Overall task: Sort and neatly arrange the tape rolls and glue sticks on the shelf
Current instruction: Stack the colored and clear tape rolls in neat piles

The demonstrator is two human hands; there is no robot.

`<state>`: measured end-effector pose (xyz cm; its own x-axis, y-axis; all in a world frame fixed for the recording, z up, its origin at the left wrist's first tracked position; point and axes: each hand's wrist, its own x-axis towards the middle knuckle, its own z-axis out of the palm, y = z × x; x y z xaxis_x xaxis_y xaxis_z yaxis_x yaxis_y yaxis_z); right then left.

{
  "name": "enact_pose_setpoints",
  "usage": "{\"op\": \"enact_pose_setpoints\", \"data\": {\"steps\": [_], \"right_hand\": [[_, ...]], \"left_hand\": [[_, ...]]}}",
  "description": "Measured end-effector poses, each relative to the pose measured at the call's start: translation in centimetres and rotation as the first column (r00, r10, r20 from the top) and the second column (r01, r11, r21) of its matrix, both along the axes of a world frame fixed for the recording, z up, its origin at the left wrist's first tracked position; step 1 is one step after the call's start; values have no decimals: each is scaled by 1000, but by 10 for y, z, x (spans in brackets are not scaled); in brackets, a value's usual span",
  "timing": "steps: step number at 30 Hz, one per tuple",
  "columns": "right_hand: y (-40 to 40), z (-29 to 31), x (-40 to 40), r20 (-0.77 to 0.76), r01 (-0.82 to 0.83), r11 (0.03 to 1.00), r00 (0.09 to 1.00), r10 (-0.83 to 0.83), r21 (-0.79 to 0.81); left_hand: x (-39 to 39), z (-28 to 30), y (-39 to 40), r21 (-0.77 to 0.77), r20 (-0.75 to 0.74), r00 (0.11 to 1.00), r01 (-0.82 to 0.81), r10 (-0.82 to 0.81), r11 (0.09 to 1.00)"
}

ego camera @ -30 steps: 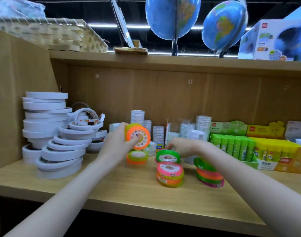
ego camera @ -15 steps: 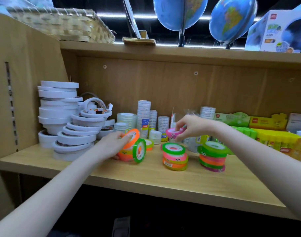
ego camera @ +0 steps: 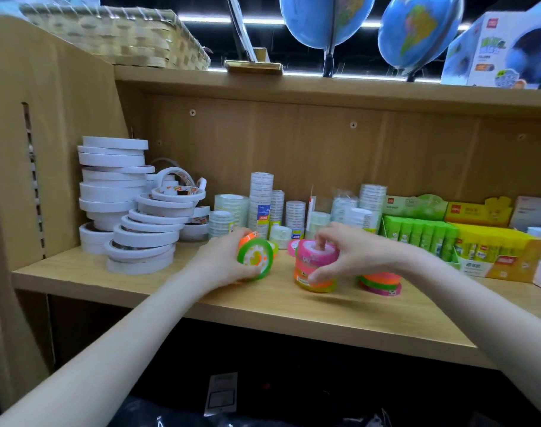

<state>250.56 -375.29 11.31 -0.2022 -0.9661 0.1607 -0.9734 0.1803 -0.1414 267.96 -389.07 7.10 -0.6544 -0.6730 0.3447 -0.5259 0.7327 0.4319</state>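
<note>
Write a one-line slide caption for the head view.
Left hand holds green and orange tape rolls upright; right hand grips a pink-topped stack.

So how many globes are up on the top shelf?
2. One globe stands above the middle of the shelf; the other globe is to its right, beside the printed box. Both are cut off by the frame's top edge; more could lie out of view.

pink roll (ego camera: 317, 253) now atop middle stack (ego camera: 314, 277)
</note>
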Motion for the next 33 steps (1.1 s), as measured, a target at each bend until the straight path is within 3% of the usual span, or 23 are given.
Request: {"op": "enact_pose_setpoints", "data": {"steps": [5,8,11,15,18,22,25,28,30,32,33], "right_hand": [[-4,-18,2,-73,-4,997,997,-2,-79],[-4,-12,-1,-111,64,998,992,-67,-26],[-3,13,1,-129,138,990,983,-132,39],[-24,47,2,-55,160,981,985,-166,-110],[-65,43,-6,-113,183,979,978,-173,88],[-107,23,-12,-168,243,873,968,-188,422],[-116,18,-10,-292,268,852,946,-144,450],[-120,17,-15,-272,256,834,953,-133,489],[-121,16,-17,-261,249,840,956,-134,482],[-119,17,-16,-267,242,844,956,-123,478],[-118,18,-15,-260,237,845,958,-122,479]], "left_hand": [[0,-5,2,-175,-34,999,-20,15,984],[-1,-7,-1,-271,-25,1000,3,-10,962],[2,-5,-9,-191,-19,999,41,-45,981],[8,-6,-18,-107,-62,995,70,-77,992],[11,-11,-21,-151,-68,996,54,-65,987],[19,-16,-32,-150,-87,994,51,-64,987],[29,-16,-35,-150,-132,982,114,-134,982],[33,-19,-33,-243,-231,937,207,-264,948],[32,-19,-34,-216,-289,911,238,-295,947],[33,-16,-31,-194,-268,907,280,-326,940],[35,-14,-28,-183,-190,922,304,-337,935]]}}
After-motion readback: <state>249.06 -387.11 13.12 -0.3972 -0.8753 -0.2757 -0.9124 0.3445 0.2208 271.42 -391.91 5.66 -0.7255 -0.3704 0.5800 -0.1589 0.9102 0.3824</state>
